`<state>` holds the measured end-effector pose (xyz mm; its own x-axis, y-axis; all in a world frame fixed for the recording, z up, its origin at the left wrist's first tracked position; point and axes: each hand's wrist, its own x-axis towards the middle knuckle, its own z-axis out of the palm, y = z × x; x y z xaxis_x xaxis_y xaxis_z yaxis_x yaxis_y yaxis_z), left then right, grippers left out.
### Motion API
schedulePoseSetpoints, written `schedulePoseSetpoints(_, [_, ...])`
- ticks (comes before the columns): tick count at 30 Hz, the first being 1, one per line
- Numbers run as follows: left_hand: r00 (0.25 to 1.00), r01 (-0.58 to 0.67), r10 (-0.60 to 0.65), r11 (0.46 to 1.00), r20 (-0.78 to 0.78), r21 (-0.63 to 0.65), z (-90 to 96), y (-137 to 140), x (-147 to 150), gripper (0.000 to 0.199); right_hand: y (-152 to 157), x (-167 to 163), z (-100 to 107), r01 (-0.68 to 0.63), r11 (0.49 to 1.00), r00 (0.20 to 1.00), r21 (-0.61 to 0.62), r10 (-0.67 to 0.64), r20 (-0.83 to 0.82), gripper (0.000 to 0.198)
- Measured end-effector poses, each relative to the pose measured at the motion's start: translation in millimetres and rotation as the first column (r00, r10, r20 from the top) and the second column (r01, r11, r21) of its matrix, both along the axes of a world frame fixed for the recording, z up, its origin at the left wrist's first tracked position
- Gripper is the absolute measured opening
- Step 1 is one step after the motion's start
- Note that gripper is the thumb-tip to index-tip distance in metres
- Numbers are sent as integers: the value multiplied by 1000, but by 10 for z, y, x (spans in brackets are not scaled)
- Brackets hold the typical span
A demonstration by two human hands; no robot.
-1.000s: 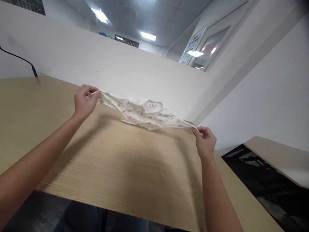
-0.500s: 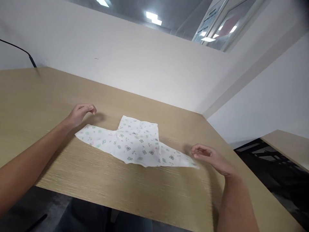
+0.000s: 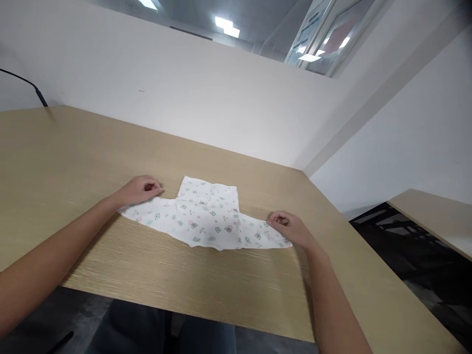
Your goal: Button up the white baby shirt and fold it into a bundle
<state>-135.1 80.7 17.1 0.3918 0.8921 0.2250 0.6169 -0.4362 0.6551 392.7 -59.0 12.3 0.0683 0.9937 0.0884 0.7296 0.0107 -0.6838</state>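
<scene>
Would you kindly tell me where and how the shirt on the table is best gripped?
I would pinch the far edges of its two sleeves, one from each side and from above: the shirt lies flat on the table, its sleeves stretched out left and right. The left hand and right hand are at those edges.
</scene>
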Motion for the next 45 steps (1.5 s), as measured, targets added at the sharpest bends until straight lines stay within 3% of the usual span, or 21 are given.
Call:
schedulePoseSetpoints(5, [999,-9,8,1000,-38,-19,-10,37,-53,35,89,-17,-89,63,978,994,201,-79,72,39])
schedulePoseSetpoints(9, [999,-13,9,997,-53,-75,11,27,-67,35,116,-140,-98,114,956,991,269,-127,32,44])
schedulePoseSetpoints(15, [998,-14,8,995,-66,-99,38,6,-50,33,139,-205,-159,42,955,998,293,-56,42,50])
schedulePoseSetpoints(21, [998,0,-6,995,-59,-97,21,19,-48,32,172,-234,-207,23,963,999,270,-34,39,40])
schedulePoseSetpoints(33, [997,29,-33,998,-68,-62,-24,50,-72,32,161,-371,-188,-18,965,1000,261,24,-19,56])
schedulePoseSetpoints(45, [997,40,-45,997,-67,-71,-27,60,-77,32,168,-414,-170,-30,976,999,214,35,-22,47])
